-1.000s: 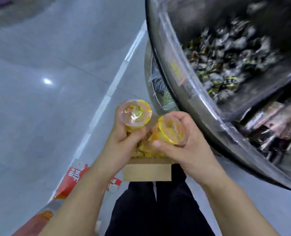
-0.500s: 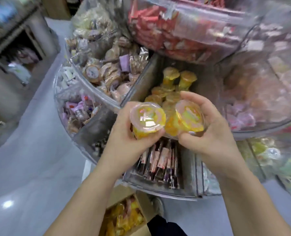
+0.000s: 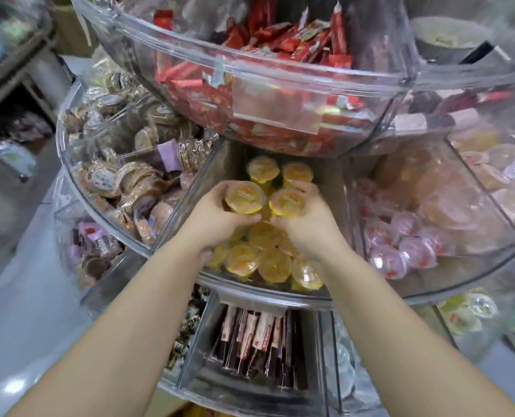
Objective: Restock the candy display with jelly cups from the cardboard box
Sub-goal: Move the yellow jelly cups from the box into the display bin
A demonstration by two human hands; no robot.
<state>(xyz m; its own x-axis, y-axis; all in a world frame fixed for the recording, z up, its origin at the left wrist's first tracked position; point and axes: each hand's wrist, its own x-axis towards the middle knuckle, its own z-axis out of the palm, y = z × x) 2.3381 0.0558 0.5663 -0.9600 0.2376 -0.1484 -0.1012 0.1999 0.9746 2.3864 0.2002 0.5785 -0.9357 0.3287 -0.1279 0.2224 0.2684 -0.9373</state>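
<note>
Fingers (image 3: pixel 220 188) of the left hand (image 3: pixel 211 218) curl round one yellow jelly cup (image 3: pixel 244 197), thumb closing under it, and the right hand (image 3: pixel 307 216) grasps a second jelly cup (image 3: pixel 287 202) the same way, lids facing up toward the camera. Both cups hang just above the heap of yellow cups (image 3: pixel 262 257) already lying in the middle compartment (image 3: pixel 217 167) of the clear, tiered candy display, with the two hands nearly touching at the thumbs. Two more yellow cups stand at the back of that compartment, beyond the hands.

This looks like the placing step: the cups are carried over the right bin and not yet let go. The next move, as I judge it, calls for lowering each cup onto the heap and opening the fingers, ideally setting them toward the sparser back so they do not roll over the front wall, which the pile already reaches. The upper tier of red wrappers (image 3: pixel 250 94) overhangs the bin, so the hands have to stay low when drawing out.

Beside it, the left compartment holds brown wrapped sweets (image 3: pixel 130 182) and the right one pink cups (image 3: pixel 406 245); neither should receive the yellow ones. A sliver of the cardboard box (image 3: pixel 166 401) shows at the bottom edge, under the display.
</note>
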